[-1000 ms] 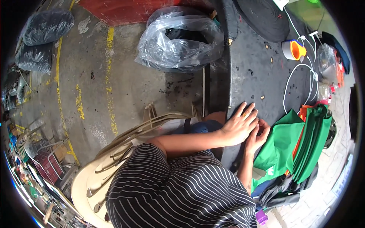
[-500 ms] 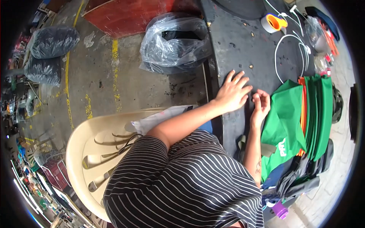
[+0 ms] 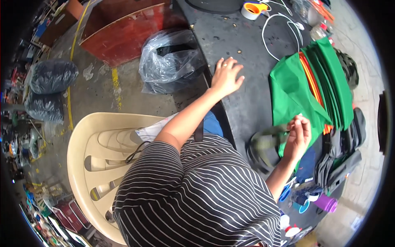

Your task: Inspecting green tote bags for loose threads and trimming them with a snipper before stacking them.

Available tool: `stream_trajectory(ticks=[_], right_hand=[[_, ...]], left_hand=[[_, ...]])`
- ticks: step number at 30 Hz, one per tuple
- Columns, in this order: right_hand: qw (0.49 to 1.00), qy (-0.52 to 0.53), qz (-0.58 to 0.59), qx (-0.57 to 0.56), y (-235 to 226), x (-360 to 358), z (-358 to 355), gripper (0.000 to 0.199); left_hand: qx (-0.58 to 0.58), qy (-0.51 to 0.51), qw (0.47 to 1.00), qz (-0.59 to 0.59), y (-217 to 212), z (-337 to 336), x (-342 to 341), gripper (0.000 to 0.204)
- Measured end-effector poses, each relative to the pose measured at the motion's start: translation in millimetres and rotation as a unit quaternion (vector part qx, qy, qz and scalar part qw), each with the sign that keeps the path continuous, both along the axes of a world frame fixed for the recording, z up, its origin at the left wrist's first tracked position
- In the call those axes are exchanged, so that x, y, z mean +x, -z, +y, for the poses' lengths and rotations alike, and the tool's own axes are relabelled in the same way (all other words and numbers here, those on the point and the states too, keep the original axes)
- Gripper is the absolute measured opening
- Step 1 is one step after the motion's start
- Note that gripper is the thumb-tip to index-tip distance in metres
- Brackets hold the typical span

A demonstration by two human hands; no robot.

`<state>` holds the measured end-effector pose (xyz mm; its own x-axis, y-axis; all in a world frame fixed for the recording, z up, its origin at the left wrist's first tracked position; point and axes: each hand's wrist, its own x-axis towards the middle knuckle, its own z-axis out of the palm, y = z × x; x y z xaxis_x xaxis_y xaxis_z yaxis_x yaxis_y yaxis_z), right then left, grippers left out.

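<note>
Fingers spread, my left hand (image 3: pixel 227 76) rests on the black table near its left edge, with a ring on one finger. My right hand (image 3: pixel 299 136) is raised over the near part of a green fabric bag (image 3: pixel 288 88), its fingers curled together. Whatever may be pinched there is hidden or too small to make out. Just left of that hand lies an olive-green webbing strap (image 3: pixel 263 142), blurred. Orange fabric (image 3: pixel 311 78) and a stack of folded green fabric (image 3: pixel 331 82) lie beside the bag.
A tape roll with an orange holder (image 3: pixel 253 10) and a white cable (image 3: pixel 267 43) lie toward the table's far end. Left of the table stands a clear plastic sack (image 3: pixel 170 61). A beige chair (image 3: pixel 82 164) is at my left. A purple bottle (image 3: pixel 326 203) sits nearer me.
The view has swung toward the right. My hands have drawn apart: the right one moved from beside the left to over the green bag. The olive strap has shifted.
</note>
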<state>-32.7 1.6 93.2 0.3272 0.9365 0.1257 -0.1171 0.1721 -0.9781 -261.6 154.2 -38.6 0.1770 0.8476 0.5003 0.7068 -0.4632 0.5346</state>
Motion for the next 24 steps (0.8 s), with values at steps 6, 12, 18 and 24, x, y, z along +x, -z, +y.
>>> stream_trajectory(ticks=[6,12,18,24], right_hand=[[0.995,0.094,0.020,0.021,29.9,9.4,-27.7,0.011],[0.993,0.109,-0.027,0.019,102.8,-3.3,-41.2,0.008],[0.995,0.075,-0.066,-0.007,124.6,-2.2,-56.7,0.008],[0.996,0.067,-0.061,0.005,114.1,-7.1,-51.2,0.005]], left_hand=[[-0.236,0.260,0.875,-0.333,-12.1,36.2,-46.2,0.040],[-0.273,0.226,0.897,-0.262,-2.3,34.4,-41.4,0.035],[-0.134,0.199,0.964,-0.114,15.0,30.9,-33.4,0.029],[-0.143,0.142,0.960,-0.195,11.1,35.1,-29.4,0.023]])
